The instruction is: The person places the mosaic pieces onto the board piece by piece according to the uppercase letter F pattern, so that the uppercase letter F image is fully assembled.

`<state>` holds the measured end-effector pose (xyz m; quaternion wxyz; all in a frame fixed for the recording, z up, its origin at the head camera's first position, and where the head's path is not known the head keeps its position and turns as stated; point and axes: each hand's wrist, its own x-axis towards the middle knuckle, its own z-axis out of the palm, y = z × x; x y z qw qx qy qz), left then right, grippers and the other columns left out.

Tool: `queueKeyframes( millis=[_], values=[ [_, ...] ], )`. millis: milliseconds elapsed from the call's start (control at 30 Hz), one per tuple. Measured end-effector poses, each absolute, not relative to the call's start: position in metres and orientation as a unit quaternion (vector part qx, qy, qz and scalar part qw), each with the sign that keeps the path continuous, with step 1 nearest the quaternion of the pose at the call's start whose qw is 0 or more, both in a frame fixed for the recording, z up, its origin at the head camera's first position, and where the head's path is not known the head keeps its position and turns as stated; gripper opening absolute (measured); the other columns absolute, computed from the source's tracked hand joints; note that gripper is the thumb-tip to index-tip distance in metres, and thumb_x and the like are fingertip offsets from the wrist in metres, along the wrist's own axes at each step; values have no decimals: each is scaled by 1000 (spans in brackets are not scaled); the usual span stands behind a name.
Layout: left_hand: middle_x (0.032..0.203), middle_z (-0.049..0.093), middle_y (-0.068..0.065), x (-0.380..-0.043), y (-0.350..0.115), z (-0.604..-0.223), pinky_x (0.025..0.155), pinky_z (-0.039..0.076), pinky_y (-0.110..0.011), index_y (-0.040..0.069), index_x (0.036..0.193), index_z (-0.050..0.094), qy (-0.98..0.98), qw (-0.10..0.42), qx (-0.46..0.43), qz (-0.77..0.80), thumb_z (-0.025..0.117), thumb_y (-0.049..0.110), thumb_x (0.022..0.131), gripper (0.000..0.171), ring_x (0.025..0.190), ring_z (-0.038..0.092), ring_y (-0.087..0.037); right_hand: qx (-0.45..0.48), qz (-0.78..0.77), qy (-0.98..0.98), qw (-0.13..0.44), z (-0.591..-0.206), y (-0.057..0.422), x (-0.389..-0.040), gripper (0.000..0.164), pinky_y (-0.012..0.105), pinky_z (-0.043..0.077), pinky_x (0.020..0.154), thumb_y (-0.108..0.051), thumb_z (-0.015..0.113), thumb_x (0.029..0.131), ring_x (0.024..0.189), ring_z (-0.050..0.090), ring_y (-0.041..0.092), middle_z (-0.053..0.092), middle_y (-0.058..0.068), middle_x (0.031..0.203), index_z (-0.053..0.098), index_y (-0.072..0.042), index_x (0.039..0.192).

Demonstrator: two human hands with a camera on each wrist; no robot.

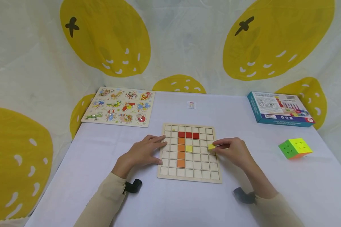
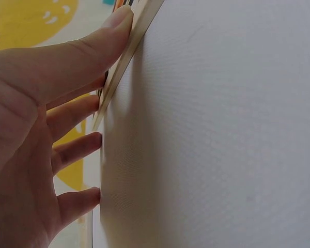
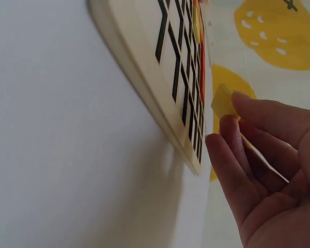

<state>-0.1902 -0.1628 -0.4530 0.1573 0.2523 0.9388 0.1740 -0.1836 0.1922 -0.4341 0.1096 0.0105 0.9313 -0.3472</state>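
Note:
A square wooden grid board (image 1: 190, 180) lies on the table. In it, red tiles (image 1: 188, 135) form a short row, and several orange tiles (image 1: 181, 155) run down a column from the row's left end. One yellow tile (image 1: 188, 148) sits right of that column. My left hand (image 1: 142, 151) rests at the board's left edge, fingers spread, with fingertips and thumb right at the rim in the left wrist view. Over the right side of the board, my right hand (image 1: 234, 152) pinches another yellow tile (image 3: 224, 101) between thumb and fingertips.
An insect puzzle board (image 1: 122, 124) lies at the back left. A small printed card (image 1: 191, 105) is behind the grid board. Toward the right are a flat toy box (image 1: 281, 108) and a puzzle cube (image 1: 295, 148). A patterned cloth (image 1: 184, 47) hangs behind the table.

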Motion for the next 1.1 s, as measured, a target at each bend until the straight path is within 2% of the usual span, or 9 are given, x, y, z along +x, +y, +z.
queueKeyframes(
  millis=[233,367,600,933,1100],
  values=[
    [169,32,7,-190,-163,-451,104,51,-56,24,151,52,938,158,252,176,82,47,82,79,150,36,-24,-26,-362,926,108,-438,170,-186,29,16,53,70,-21,82,85,88,69,16,79,11,107,80,-8,111],
    [169,32,7,-190,-163,-451,103,51,-56,25,151,52,938,159,251,176,82,47,82,79,150,36,-23,-40,-363,925,105,-440,159,-187,25,20,55,73,-17,81,85,89,68,17,79,11,107,80,-7,109],
    [169,32,8,-190,-162,-451,103,51,-56,25,151,52,938,160,251,177,82,47,82,78,150,36,-23,-59,-343,933,95,-447,148,-190,21,33,63,84,-13,80,87,91,71,18,79,11,109,81,-8,107],
    [169,32,8,-190,-162,-451,102,52,-56,25,151,51,939,159,251,172,82,48,82,79,150,36,-23,-68,-321,940,90,-448,143,-191,18,25,60,75,-12,83,84,83,68,16,80,9,101,82,-9,101],
    [169,32,8,-190,-162,-453,102,52,-56,25,151,51,939,158,251,173,82,48,82,79,150,36,-23,-79,-302,947,70,-449,140,-190,13,34,62,81,-8,81,85,89,72,19,80,10,99,83,-7,99]
  ],
)
